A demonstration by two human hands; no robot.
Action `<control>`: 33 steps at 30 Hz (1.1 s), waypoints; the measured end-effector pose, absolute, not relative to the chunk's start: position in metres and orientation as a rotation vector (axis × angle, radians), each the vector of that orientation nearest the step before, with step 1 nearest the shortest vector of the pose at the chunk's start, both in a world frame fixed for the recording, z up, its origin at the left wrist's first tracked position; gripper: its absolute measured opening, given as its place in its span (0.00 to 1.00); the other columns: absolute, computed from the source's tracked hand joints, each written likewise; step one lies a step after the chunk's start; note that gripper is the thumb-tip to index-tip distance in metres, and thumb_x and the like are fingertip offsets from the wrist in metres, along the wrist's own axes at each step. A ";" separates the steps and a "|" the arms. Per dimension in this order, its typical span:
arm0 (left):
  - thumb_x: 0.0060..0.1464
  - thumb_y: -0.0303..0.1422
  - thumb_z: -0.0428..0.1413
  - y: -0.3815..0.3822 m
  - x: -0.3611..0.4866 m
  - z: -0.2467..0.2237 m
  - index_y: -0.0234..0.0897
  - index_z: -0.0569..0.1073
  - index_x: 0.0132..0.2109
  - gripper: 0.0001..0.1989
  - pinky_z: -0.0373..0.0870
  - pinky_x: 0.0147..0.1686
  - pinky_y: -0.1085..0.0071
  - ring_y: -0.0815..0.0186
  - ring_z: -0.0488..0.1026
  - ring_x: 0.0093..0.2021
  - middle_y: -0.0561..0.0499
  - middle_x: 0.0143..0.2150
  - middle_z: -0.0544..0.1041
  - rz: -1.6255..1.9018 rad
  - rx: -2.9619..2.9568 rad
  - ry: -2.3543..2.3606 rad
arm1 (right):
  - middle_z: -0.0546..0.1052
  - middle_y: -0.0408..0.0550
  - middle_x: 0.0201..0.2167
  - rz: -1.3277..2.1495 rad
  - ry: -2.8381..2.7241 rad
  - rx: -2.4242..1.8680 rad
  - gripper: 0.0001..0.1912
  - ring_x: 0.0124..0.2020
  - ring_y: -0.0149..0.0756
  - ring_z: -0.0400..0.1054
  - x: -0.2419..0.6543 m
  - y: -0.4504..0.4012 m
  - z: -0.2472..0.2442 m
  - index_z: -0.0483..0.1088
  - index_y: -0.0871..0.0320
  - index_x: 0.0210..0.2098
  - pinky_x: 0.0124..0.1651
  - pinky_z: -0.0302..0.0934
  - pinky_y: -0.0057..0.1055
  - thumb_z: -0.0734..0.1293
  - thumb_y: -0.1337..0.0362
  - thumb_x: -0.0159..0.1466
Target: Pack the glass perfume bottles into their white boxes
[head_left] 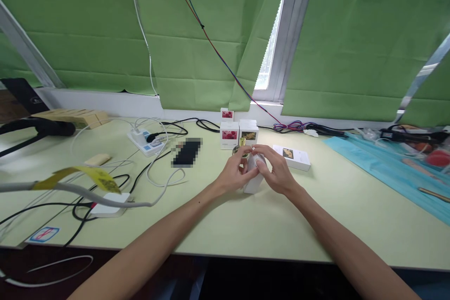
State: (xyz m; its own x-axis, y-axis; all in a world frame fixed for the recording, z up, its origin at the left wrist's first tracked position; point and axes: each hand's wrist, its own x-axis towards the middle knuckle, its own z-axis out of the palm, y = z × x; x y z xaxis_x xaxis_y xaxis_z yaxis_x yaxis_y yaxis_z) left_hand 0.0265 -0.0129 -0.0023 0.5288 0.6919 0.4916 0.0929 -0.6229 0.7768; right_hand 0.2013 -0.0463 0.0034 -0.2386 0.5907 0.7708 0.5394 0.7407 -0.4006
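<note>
Both my hands are at a small white box (253,183) standing upright on the pale green table. My left hand (232,172) grips its left side, fingers curled at the top. On the right side, my right hand (276,172) holds the same box, thumb near its upper face. Just behind my left fingers stands a small bottle with a gold top (242,141), partly hidden. Farther back are a white box with a red flower picture (229,136) and a white box with a dark and gold picture (249,135). Another white box (297,158) lies flat at the right.
A power strip (146,143), a blurred-out dark object (187,152), a white adapter (110,205) and tangled cables cover the left. Light blue sheeting (379,159) with tools lies at the right. The table's front edge (253,258) runs below my forearms.
</note>
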 end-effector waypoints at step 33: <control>0.62 0.47 0.55 -0.011 0.022 -0.007 0.44 0.60 0.53 0.20 0.62 0.27 0.75 0.74 0.62 0.27 0.52 0.43 0.68 1.030 2.077 0.604 | 0.76 0.52 0.58 0.225 -1.859 -0.946 0.19 0.57 0.46 0.71 0.204 -0.047 0.001 0.68 0.53 0.58 0.60 0.66 0.47 0.62 0.56 0.70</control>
State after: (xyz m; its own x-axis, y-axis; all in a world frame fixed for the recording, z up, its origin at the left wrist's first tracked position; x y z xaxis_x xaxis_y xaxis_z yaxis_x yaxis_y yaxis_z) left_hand 0.0216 -0.0108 -0.0067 0.5690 0.6710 0.4754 0.0878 -0.6243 0.7762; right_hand 0.2043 -0.0468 0.0009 -0.1976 0.6934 0.6929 0.5082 0.6769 -0.5325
